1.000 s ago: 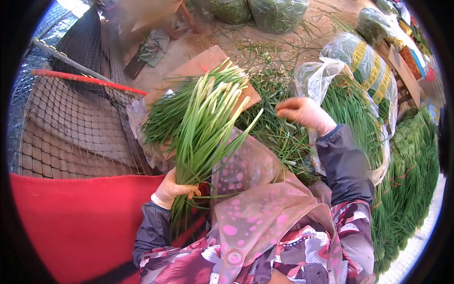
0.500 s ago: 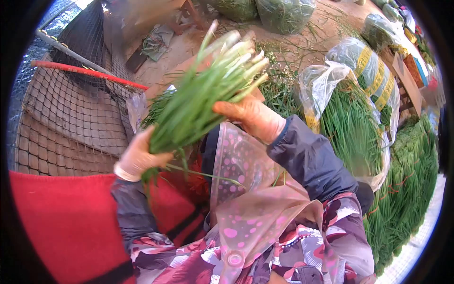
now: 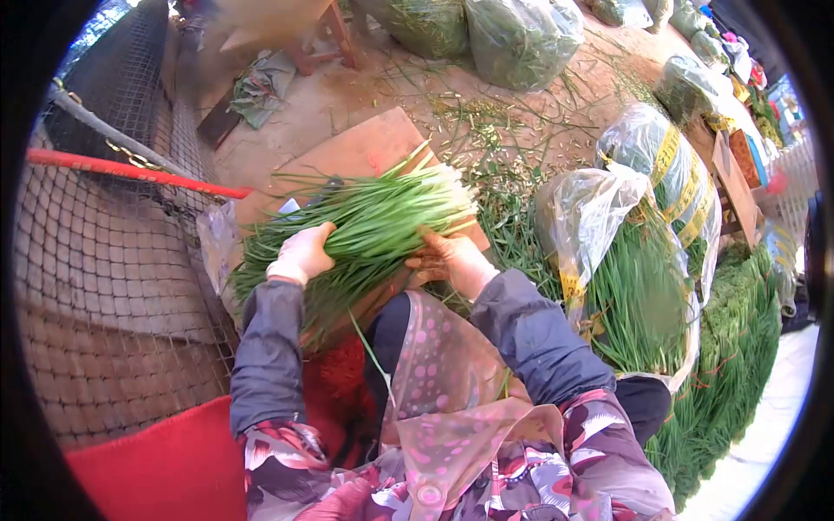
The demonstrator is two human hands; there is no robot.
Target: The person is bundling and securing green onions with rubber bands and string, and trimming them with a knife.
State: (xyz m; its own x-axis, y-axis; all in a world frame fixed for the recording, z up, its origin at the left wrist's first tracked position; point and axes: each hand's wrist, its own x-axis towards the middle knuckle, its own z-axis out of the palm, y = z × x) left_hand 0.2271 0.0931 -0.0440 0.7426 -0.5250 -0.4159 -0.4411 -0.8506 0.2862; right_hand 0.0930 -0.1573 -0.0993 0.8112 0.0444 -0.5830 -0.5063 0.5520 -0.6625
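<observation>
A thick bunch of garlic chives (image 3: 382, 213), with long green leaves and pale cut ends pointing right, lies across a wooden board (image 3: 365, 143) before me. My left hand (image 3: 301, 254), in a thin pale glove, is closed on the leafy part at the near side. Close to the pale stems, my right hand (image 3: 458, 263) grips the near edge of the same bunch, its glove stained orange-brown at the fingers. Some fingertips are hidden under the leaves. One loose leaf hangs down near my knee.
To the right stand an open plastic bag (image 3: 565, 217) of chives and a long stack of tied bunches (image 3: 738, 339). Trimmings (image 3: 495, 130) litter the ground. At left are netting (image 3: 113, 286) and a red pole (image 3: 130, 171). Filled bags (image 3: 526, 43) stand at the back.
The bunch, held up and tilted half a second ago, has come down onto the board and lies flatter. Both hands have moved down with it, still holding it.
</observation>
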